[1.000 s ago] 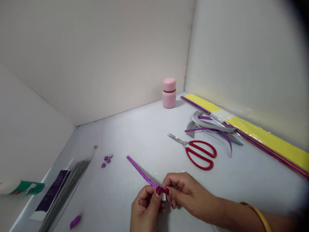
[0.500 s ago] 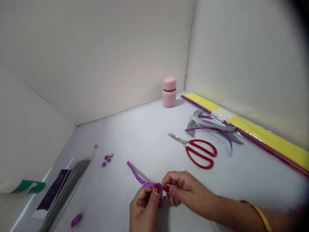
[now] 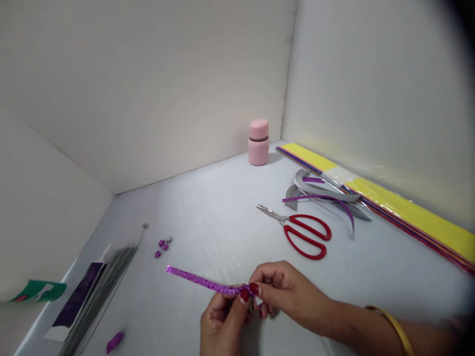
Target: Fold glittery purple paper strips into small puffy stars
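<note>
Left hand [image 3: 224, 324]: thumb and finger grasp the flat, glittery purple paper-like strip [image 3: 200, 281], nearer than the red-handled steel scissors [image 3: 285, 218], seemingly steadying its bent end.
Right hand [image 3: 278, 291]: pinches that same end, probably for fine control, leaving the tail free.
Small purple star-like pieces [image 3: 161, 243]: left of the scissors, apparently clear of the hands.
Scissors: blades leftward, perhaps laid within easy reach.
Pink lidded flask [image 3: 259, 151]: beyond the scissors, likely out of the way.
</note>
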The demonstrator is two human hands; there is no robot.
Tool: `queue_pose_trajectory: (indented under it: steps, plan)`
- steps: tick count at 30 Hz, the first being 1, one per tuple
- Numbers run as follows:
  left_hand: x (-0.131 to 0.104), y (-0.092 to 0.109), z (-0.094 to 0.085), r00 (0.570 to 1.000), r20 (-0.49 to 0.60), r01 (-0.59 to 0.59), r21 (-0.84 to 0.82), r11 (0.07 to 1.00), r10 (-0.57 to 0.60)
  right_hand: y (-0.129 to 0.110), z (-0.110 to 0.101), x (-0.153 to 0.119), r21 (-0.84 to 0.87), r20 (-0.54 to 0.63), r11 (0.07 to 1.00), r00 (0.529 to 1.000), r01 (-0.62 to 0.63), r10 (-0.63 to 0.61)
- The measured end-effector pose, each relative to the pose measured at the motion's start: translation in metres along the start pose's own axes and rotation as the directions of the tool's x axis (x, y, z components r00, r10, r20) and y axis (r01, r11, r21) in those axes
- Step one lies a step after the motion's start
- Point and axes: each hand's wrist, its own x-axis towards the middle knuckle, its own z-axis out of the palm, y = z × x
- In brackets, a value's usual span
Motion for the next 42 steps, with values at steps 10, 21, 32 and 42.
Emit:
queue_pose_trajectory:
  steps: [10,21,32,42]
  plan:
    - [0.003,-0.007,-0.002,1.000,0.020,0.017,-0.110,0.994,-0.015,0.002,-0.001,0.002,0.040,0.087,0.999,0.996,-0.026,0.022]
    - [-0.001,-0.001,-0.001,0.993,0.025,-0.116,0.092,0.989,0.114,0.006,-0.002,0.004,0.025,0.130,0.994,0.986,-0.108,0.104]
    - [0.002,0.004,-0.002,0.999,-0.016,0.037,0.067,0.997,-0.036,0.010,-0.002,-0.001,-0.233,0.081,0.970,0.996,0.061,-0.043]
    - [0.002,0.004,-0.004,0.996,0.044,0.074,0.027,0.997,-0.075,0.006,-0.006,-0.004,-0.567,0.105,0.769,0.952,0.295,-0.287]
